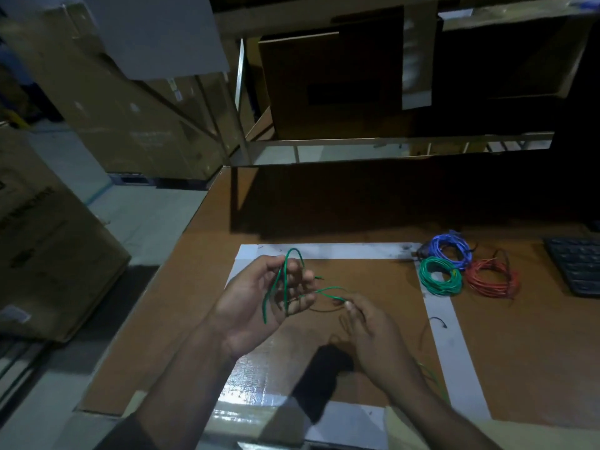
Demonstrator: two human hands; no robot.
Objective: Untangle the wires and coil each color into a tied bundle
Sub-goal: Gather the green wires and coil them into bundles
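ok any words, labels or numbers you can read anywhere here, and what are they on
Nothing can be read.
Large brown cardboard box at left: dark printed lettering, sideways and too blurred to read.
Stacked brown cardboard cartons behind it: small labels, too small.
Black keyboard: key legends too dark.

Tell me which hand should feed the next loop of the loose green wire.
Right. The right hand pinches the loose green wire at its free running length, while the left hand already carries the loops over its fingers.

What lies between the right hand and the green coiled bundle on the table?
In the head view, only bare brown table and a white tape strip lie between the right hand and the green bundle.
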